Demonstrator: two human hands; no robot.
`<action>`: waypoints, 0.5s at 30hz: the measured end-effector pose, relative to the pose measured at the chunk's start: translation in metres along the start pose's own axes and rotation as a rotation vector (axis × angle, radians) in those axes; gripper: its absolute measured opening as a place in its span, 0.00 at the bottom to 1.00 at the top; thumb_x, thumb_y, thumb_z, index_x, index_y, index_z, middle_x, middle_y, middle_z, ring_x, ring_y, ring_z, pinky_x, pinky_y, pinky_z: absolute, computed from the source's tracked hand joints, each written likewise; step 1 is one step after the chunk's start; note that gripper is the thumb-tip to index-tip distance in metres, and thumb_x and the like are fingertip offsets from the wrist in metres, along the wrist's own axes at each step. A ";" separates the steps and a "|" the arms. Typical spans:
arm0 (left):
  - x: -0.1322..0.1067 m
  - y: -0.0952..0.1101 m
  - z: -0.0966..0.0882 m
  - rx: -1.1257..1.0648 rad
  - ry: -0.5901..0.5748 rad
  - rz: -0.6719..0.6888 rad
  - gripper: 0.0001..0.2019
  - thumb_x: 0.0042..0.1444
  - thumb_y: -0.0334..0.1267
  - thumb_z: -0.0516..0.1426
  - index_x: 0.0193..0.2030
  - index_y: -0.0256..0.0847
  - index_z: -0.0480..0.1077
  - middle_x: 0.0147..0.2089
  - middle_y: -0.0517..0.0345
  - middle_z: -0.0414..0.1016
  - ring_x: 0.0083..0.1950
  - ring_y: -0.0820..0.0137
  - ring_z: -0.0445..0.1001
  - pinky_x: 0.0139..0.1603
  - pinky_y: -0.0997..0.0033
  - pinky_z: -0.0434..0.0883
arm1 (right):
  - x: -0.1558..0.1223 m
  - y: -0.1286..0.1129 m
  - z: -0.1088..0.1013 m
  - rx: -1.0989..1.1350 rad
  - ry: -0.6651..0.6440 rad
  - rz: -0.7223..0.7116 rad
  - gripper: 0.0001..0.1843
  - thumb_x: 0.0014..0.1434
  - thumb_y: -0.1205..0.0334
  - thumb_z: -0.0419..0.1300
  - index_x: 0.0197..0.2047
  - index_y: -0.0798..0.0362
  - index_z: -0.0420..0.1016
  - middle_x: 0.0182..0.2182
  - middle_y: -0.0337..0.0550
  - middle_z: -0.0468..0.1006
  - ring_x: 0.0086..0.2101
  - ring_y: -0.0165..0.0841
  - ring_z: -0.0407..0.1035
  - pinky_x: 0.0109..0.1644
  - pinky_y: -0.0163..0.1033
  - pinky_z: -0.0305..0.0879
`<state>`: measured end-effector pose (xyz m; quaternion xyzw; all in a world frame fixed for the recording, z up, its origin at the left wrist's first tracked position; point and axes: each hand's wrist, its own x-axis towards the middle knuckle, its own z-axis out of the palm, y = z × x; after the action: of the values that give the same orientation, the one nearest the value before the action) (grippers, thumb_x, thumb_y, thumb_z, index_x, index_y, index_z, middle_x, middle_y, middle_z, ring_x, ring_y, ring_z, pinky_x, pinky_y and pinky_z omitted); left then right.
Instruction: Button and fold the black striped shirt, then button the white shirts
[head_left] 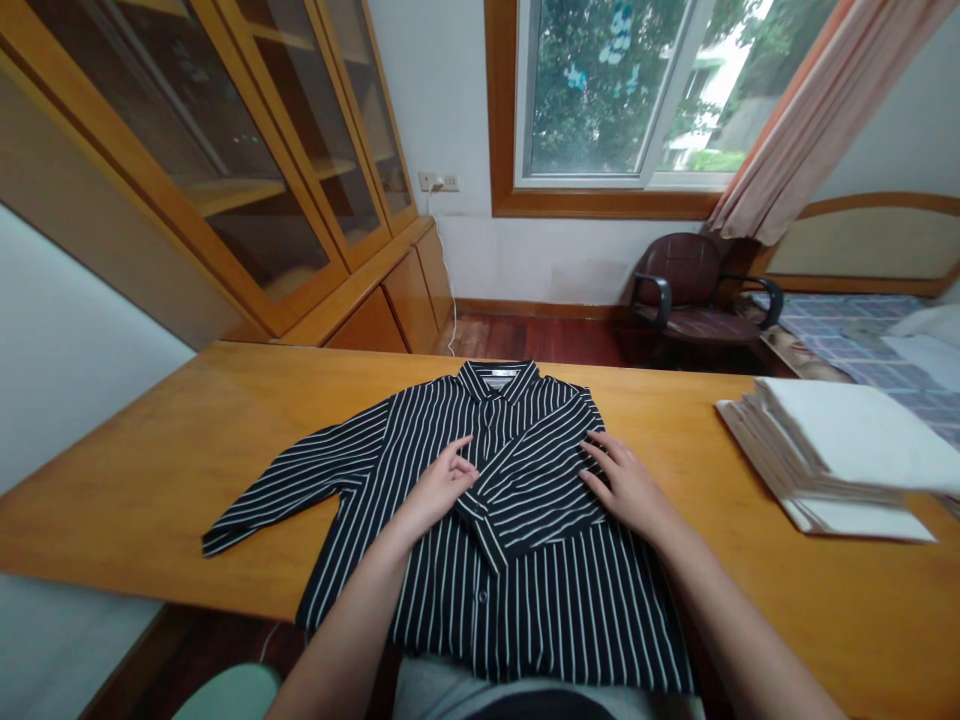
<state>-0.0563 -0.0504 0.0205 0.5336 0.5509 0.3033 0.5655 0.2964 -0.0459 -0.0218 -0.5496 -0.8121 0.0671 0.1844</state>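
Squarely in the middle of the wooden desk [187, 440] lies a black shirt with thin white stripes [517, 590], front side up. Its collar [499, 378] points toward the far edge and its hem hangs over the near edge toward the person's lap. One sleeve [532, 455] is folded across the chest, with its cuff ending near the button line. The other sleeve [292, 485] lies spread out flat toward the left edge of the desk.

The left hand [442, 485] rests on the shirt just beside the folded cuff. Its fingers are loosely extended and gripping nothing, the fingertips touching the cloth. The right hand [626, 480] lies flat on the folded sleeve near the shirt's side seam, fingers spread and pressing down, with nothing held in it.

A stack of white sheets [832, 455] sits near the right edge of the desk, well apart from the shirt. Beyond the far edge, a dark armchair [686, 285] stands under the window [607, 90], and a glass-fronted wooden cabinet [285, 170] lines the left wall.
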 end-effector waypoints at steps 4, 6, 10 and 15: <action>0.001 0.000 -0.007 0.072 0.013 -0.026 0.33 0.60 0.40 0.59 0.71 0.43 0.54 0.47 0.54 0.76 0.46 0.66 0.77 0.52 0.62 0.73 | -0.006 -0.019 0.007 -0.104 -0.085 0.007 0.36 0.68 0.38 0.46 0.71 0.49 0.58 0.71 0.47 0.54 0.70 0.48 0.46 0.71 0.58 0.50; 0.002 -0.002 -0.008 0.169 0.033 -0.037 0.31 0.60 0.38 0.58 0.69 0.42 0.58 0.48 0.54 0.75 0.44 0.67 0.77 0.50 0.63 0.74 | -0.008 -0.027 0.014 -0.148 -0.108 0.026 0.38 0.68 0.36 0.44 0.73 0.49 0.55 0.72 0.46 0.51 0.71 0.47 0.43 0.71 0.60 0.48; 0.006 -0.010 -0.009 0.318 0.131 0.015 0.24 0.59 0.35 0.57 0.63 0.42 0.67 0.50 0.53 0.75 0.46 0.67 0.77 0.51 0.64 0.75 | -0.011 -0.034 0.024 -0.199 -0.101 0.033 0.38 0.69 0.37 0.41 0.74 0.50 0.52 0.73 0.47 0.46 0.72 0.45 0.39 0.72 0.60 0.44; 0.010 -0.019 -0.010 0.466 0.177 0.161 0.19 0.60 0.34 0.57 0.59 0.44 0.70 0.52 0.53 0.72 0.46 0.67 0.77 0.51 0.63 0.76 | -0.009 -0.034 0.020 -0.200 -0.076 0.002 0.38 0.69 0.37 0.42 0.73 0.51 0.53 0.73 0.48 0.48 0.71 0.45 0.41 0.73 0.58 0.43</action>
<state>-0.0687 -0.0431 0.0013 0.6628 0.6092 0.2578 0.3509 0.2622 -0.0650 -0.0316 -0.5631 -0.8206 0.0068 0.0974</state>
